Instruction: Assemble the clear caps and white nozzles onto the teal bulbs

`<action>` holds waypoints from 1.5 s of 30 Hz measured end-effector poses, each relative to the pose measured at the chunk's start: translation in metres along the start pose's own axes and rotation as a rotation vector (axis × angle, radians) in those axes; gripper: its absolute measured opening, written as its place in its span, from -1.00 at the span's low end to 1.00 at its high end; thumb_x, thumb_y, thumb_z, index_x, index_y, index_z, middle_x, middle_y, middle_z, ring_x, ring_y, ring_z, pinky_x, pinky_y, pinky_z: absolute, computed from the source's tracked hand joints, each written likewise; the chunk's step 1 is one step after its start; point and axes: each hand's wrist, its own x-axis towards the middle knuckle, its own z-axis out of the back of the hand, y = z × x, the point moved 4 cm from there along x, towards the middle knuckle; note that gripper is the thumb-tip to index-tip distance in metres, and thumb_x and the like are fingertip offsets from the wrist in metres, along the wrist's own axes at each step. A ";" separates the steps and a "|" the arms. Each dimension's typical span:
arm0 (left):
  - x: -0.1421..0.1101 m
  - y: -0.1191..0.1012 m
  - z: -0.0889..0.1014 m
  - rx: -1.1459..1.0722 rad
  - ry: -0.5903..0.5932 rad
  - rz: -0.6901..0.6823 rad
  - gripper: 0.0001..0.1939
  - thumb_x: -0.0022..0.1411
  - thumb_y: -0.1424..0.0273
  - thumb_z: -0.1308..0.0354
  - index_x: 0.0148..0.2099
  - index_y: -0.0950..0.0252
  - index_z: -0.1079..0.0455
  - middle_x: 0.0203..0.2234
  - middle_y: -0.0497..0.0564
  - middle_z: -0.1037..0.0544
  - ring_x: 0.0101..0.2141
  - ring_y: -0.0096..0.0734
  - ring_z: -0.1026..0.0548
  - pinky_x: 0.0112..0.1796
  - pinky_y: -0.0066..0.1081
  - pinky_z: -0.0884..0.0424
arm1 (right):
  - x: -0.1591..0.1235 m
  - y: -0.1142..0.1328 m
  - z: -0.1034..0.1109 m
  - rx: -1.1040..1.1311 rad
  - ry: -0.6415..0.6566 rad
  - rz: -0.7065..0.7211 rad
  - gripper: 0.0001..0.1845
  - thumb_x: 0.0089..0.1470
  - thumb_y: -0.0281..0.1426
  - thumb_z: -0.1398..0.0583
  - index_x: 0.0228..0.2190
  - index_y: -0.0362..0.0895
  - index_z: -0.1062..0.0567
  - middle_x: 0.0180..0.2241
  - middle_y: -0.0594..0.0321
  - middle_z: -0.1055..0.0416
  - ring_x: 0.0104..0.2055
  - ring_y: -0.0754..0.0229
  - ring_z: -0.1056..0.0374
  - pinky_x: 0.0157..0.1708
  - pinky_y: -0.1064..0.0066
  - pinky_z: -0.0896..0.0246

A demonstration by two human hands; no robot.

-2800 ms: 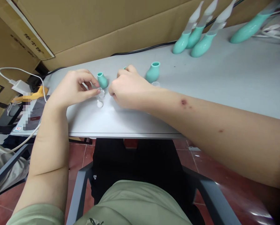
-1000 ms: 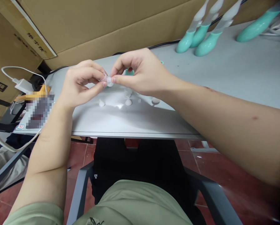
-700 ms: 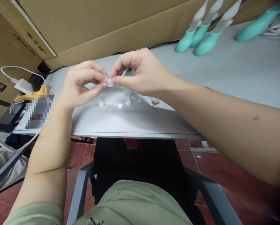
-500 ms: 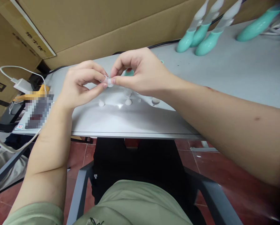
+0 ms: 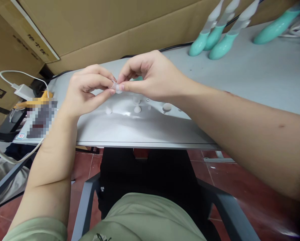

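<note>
Pinching: both hands are meeting above the grey table (image 5: 240, 77), gripping one small clear piece (image 5: 116, 87) between them
Left hand: the left hand (image 5: 86, 90) is closing thumb and forefinger on the clear piece from the side away from the teal bulbs
Right hand: the right hand (image 5: 150, 78) is grasping the same piece by thumb and forefinger, the other fingers curling loosely
Clear piece: it is being held in the air over the table's near part; its exact shape is probably a tiny cap or ring, too small to tell
White parts: several small white parts (image 5: 137, 109) are lying on the table just under the hands
Teal bulbs: three teal bulbs (image 5: 216, 47) with pale nozzles are lying at the table's far side, well apart from the hands
Cardboard: cardboard boxes (image 5: 102, 26) are standing behind the table
</note>
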 end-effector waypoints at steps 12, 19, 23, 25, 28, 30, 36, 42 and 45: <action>0.002 -0.065 -0.014 0.072 0.074 -0.165 -0.60 0.46 -0.14 -0.76 -0.03 0.04 -0.90 -0.12 0.09 -0.88 -0.29 -0.19 -0.74 -0.47 -0.14 -0.60 | 0.002 -0.004 0.000 0.021 -0.027 -0.035 -0.78 0.04 -0.41 -0.58 -0.43 0.10 -0.68 -0.28 0.23 -0.74 -0.14 -0.07 -0.61 0.02 -0.05 -0.61; 0.003 -0.058 -0.022 -0.070 -0.129 -0.232 -0.47 0.37 -0.22 -0.82 -0.09 0.09 -0.83 -0.15 0.03 -0.84 -0.30 -0.29 -0.70 -0.35 -0.16 -0.68 | -0.003 0.001 -0.001 0.079 -0.073 0.044 -0.82 0.17 -0.40 -0.55 -0.29 0.06 -0.68 -0.10 0.19 -0.82 -0.06 -0.03 -0.67 0.09 0.04 -0.64; 0.004 -0.074 -0.024 0.000 -0.222 -0.217 -0.51 0.46 -0.24 -0.74 -0.11 0.05 -0.85 -0.18 0.03 -0.82 -0.31 -0.30 -0.76 -0.44 -0.22 -0.61 | -0.002 -0.002 -0.004 0.003 -0.069 0.114 -0.70 0.09 -0.18 -0.61 -0.21 0.13 -0.67 -0.03 0.23 -0.84 0.00 -0.04 -0.71 0.17 0.01 -0.68; 0.004 -0.070 -0.024 0.047 -0.250 -0.159 -0.39 0.39 -0.37 -0.71 -0.19 0.05 -0.81 -0.23 0.04 -0.78 -0.32 -0.24 -0.77 -0.44 -0.20 -0.62 | -0.001 -0.005 -0.006 -0.057 -0.053 0.093 -0.64 0.04 -0.08 -0.64 -0.25 0.17 -0.65 -0.09 0.27 -0.83 -0.03 -0.04 -0.71 0.15 0.00 -0.67; 0.003 -0.051 -0.025 0.034 -0.222 -0.087 -0.19 0.20 -0.57 -0.69 -0.27 0.08 -0.71 -0.28 0.05 -0.73 -0.31 -0.20 -0.75 -0.36 -0.16 -0.72 | -0.005 -0.004 -0.005 -0.128 -0.066 0.069 -0.57 0.09 0.03 -0.66 -0.32 0.17 -0.60 -0.17 0.21 -0.79 -0.04 -0.12 -0.70 0.14 -0.09 -0.65; 0.002 -0.038 -0.026 -0.021 -0.195 -0.047 -0.17 0.13 -0.59 -0.72 -0.26 0.08 -0.74 -0.24 0.07 -0.74 -0.28 -0.16 -0.77 -0.33 -0.16 -0.76 | -0.010 0.001 -0.005 -0.172 -0.083 0.082 -0.58 0.21 0.03 -0.63 -0.31 0.15 -0.58 -0.12 0.16 -0.80 0.00 -0.18 -0.70 0.18 -0.14 -0.66; 0.000 -0.036 -0.031 -0.146 -0.190 -0.059 -0.41 0.15 -0.34 -0.87 -0.14 -0.02 -0.90 -0.18 0.07 -0.80 -0.26 -0.16 -0.82 -0.36 -0.23 -0.77 | -0.016 0.007 -0.007 -0.305 -0.086 0.082 -0.57 0.36 0.02 -0.53 -0.31 0.12 -0.48 -0.13 0.14 -0.76 -0.03 -0.21 -0.61 0.22 -0.17 -0.63; 0.001 -0.035 -0.027 -0.115 -0.168 0.100 -0.32 0.09 -0.46 -0.84 -0.26 0.01 -0.86 -0.21 0.08 -0.79 -0.24 -0.11 -0.84 -0.33 -0.15 -0.81 | -0.008 0.001 -0.008 -0.365 -0.080 0.042 -0.54 0.31 0.09 -0.52 -0.32 0.14 -0.47 -0.17 0.09 -0.70 0.00 -0.33 -0.60 0.27 -0.31 -0.61; 0.001 -0.034 -0.025 -0.092 -0.186 0.084 -0.29 0.05 -0.48 -0.84 -0.26 0.01 -0.84 -0.21 0.06 -0.78 -0.25 -0.12 -0.82 -0.39 -0.18 -0.73 | -0.006 -0.002 -0.010 -0.350 -0.075 0.047 -0.56 0.24 0.01 -0.54 -0.34 0.14 -0.45 -0.20 0.10 -0.67 0.01 -0.31 -0.60 0.26 -0.23 -0.62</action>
